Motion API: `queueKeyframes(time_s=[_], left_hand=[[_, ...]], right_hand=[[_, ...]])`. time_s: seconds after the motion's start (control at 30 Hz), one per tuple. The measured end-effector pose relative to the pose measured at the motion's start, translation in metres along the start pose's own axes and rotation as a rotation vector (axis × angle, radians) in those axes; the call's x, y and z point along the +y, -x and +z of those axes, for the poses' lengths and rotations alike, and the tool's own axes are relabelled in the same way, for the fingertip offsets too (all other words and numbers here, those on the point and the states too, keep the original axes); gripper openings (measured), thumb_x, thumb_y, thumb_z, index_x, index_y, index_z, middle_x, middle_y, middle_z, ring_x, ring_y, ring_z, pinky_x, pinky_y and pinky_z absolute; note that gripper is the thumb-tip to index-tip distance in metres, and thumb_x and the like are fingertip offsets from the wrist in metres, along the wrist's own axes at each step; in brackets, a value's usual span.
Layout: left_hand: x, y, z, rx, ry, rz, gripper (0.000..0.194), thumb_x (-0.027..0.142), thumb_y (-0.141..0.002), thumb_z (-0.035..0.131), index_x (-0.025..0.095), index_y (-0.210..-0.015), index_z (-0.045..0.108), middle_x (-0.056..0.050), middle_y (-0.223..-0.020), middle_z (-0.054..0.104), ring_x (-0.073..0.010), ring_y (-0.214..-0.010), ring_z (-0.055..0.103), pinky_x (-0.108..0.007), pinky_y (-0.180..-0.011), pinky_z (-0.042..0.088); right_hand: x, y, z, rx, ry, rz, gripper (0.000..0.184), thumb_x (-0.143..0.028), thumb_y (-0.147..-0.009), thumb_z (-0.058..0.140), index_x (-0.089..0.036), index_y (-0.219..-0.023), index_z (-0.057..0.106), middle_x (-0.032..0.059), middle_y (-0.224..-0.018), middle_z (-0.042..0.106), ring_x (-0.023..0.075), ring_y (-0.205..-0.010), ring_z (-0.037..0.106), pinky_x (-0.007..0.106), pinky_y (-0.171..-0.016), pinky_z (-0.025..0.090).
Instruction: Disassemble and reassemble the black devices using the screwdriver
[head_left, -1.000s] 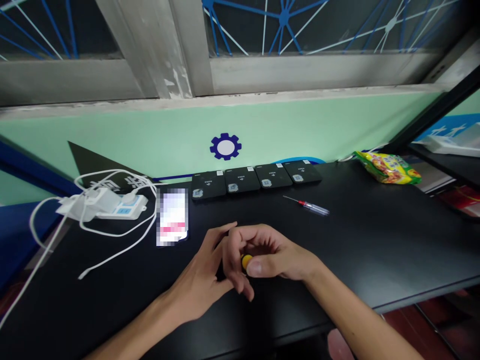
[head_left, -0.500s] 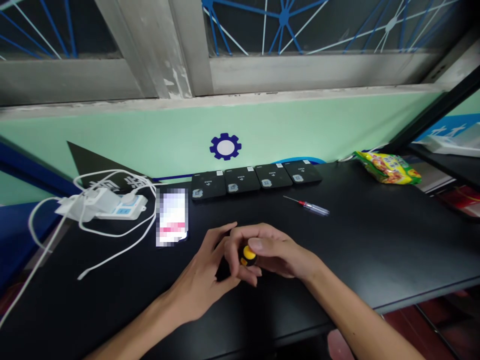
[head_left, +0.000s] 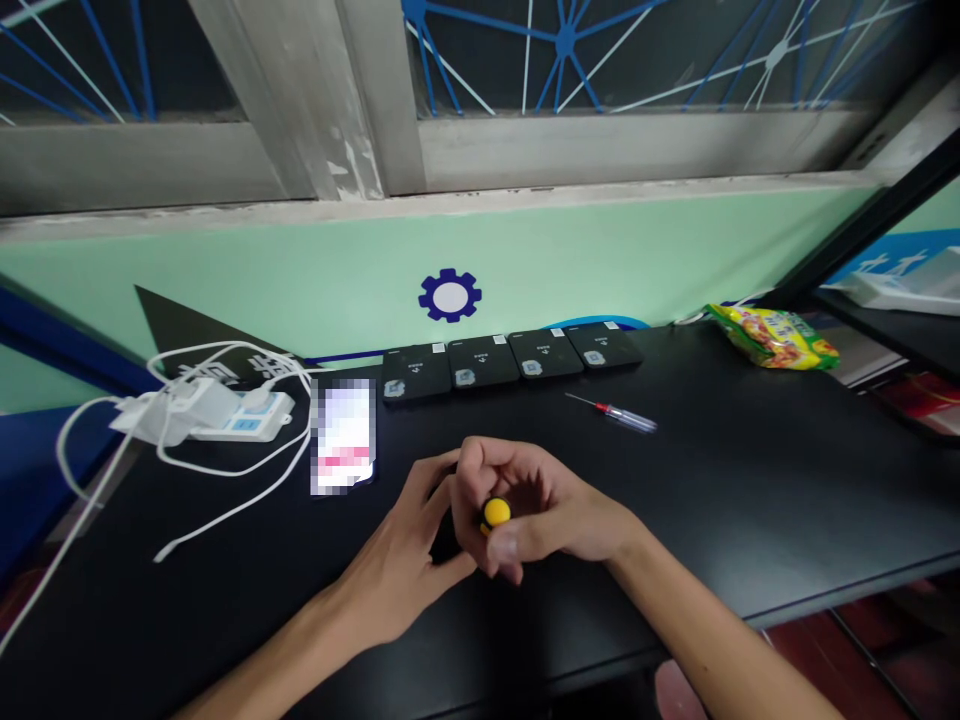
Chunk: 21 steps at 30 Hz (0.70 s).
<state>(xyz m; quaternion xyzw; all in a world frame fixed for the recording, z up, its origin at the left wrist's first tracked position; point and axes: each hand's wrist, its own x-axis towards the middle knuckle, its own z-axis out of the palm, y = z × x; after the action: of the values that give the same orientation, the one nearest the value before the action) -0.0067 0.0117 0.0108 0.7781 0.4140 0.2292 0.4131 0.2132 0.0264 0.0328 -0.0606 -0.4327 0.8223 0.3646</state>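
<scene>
My right hand is closed with thumb and fingers around a yellow-and-black handle, which looks like a screwdriver seen end-on. Its round yellow cap faces me, and any shaft below is hidden. Right beside it, my left hand is curled low over the table, fingertips behind the right hand. Whatever the left fingers hold is dark and covered, so I cannot make it out. Beyond the hands, a small screwdriver with a clear handle and red collar lies on the black table.
Several flat black boxes stand in a row along the wall. To the left are a blurred, lit phone, a white power strip and a loose white cable. A yellow-green snack bag lies at the back right.
My right thumb has slid from the upper side of the yellow cap to its near lower side, and the right fingers have turned around the handle. My left hand stays nearly still.
</scene>
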Motion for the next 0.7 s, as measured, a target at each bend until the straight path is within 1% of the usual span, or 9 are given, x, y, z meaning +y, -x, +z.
queueKeyframes(time_s=[0.13,0.23,0.33,0.43,0.5,0.53,0.6,0.67,0.7], left_hand=[[-0.003,0.001,0.001,-0.056,-0.055,-0.017,0.061,0.029,-0.101,0.075,0.039,-0.156,0.052,-0.011,-0.161,0.05,-0.0377,-0.14,0.061,-0.058,-0.109,0.062],[-0.006,0.002,0.002,-0.038,-0.025,-0.013,0.071,0.034,-0.101,0.077,0.044,-0.162,0.043,-0.009,-0.167,0.046,-0.0376,-0.144,0.059,-0.06,-0.113,0.06],[-0.008,0.003,0.003,-0.019,-0.043,-0.006,0.072,0.037,-0.102,0.077,0.046,-0.163,0.041,-0.008,-0.165,0.047,-0.0375,-0.143,0.06,-0.059,-0.111,0.063],[-0.006,0.002,0.003,-0.018,-0.105,0.005,0.061,0.042,-0.104,0.075,0.044,-0.159,0.048,-0.009,-0.163,0.047,-0.0391,-0.142,0.059,-0.056,-0.102,0.069],[-0.004,0.002,0.002,-0.043,-0.102,-0.008,0.056,0.045,-0.105,0.073,0.044,-0.157,0.051,-0.009,-0.168,0.04,-0.0425,-0.147,0.053,-0.046,-0.082,0.075],[-0.003,0.002,0.002,-0.056,-0.089,-0.021,0.054,0.045,-0.106,0.072,0.045,-0.156,0.051,-0.008,-0.172,0.036,-0.0439,-0.151,0.049,-0.04,-0.073,0.075],[0.0,0.002,0.001,-0.073,-0.067,-0.048,0.052,0.046,-0.106,0.071,0.048,-0.154,0.052,-0.005,-0.176,0.032,-0.0445,-0.156,0.042,-0.034,-0.065,0.074],[0.001,0.001,0.001,-0.079,-0.064,-0.069,0.052,0.046,-0.106,0.071,0.049,-0.155,0.052,-0.003,-0.177,0.031,-0.0435,-0.157,0.041,-0.034,-0.065,0.075],[0.002,0.001,0.001,-0.079,-0.067,-0.074,0.053,0.047,-0.106,0.071,0.05,-0.155,0.052,-0.002,-0.177,0.031,-0.043,-0.156,0.042,-0.034,-0.066,0.075]], right_hand=[[-0.005,-0.001,0.002,0.026,0.056,-0.031,0.031,-0.02,-0.086,0.095,-0.018,-0.101,0.067,-0.0023,-0.082,0.067,0.0086,-0.067,0.059,0.021,-0.067,0.049],[-0.009,0.0,0.004,0.015,0.173,0.0,0.018,-0.027,-0.096,0.087,-0.016,-0.099,0.073,0.0011,-0.088,0.067,0.0108,-0.07,0.058,0.025,-0.069,0.051],[-0.013,0.001,0.006,0.042,0.289,-0.025,0.021,-0.037,-0.106,0.075,-0.017,-0.104,0.077,0.0046,-0.093,0.069,0.0154,-0.078,0.063,0.031,-0.075,0.053],[-0.018,0.002,0.006,0.203,0.483,-0.229,0.029,-0.048,-0.107,0.072,-0.021,-0.104,0.081,0.0077,-0.105,0.069,0.0224,-0.1,0.062,0.037,-0.091,0.053],[-0.022,0.003,0.002,0.346,0.645,-0.377,0.036,-0.054,-0.109,0.067,-0.023,-0.1,0.084,0.008,-0.104,0.07,0.0247,-0.105,0.059,0.039,-0.096,0.05],[-0.025,0.004,0.0,0.426,0.703,-0.436,0.039,-0.056,-0.111,0.063,-0.025,-0.099,0.084,0.0074,-0.102,0.071,0.0244,-0.102,0.058,0.039,-0.094,0.05],[-0.032,0.011,-0.007,0.596,0.755,-0.503,0.042,-0.055,-0.113,0.057,-0.026,-0.098,0.084,0.0059,-0.098,0.073,0.0218,-0.087,0.057,0.036,-0.08,0.049],[-0.041,0.023,-0.013,0.743,0.784,-0.507,0.041,-0.056,-0.113,0.058,-0.026,-0.101,0.084,0.0053,-0.098,0.074,0.0196,-0.076,0.056,0.032,-0.066,0.044],[-0.045,0.031,-0.015,0.789,0.836,-0.491,0.039,-0.056,-0.111,0.062,-0.026,-0.102,0.085,0.0055,-0.099,0.075,0.02,-0.077,0.058,0.032,-0.065,0.045]])
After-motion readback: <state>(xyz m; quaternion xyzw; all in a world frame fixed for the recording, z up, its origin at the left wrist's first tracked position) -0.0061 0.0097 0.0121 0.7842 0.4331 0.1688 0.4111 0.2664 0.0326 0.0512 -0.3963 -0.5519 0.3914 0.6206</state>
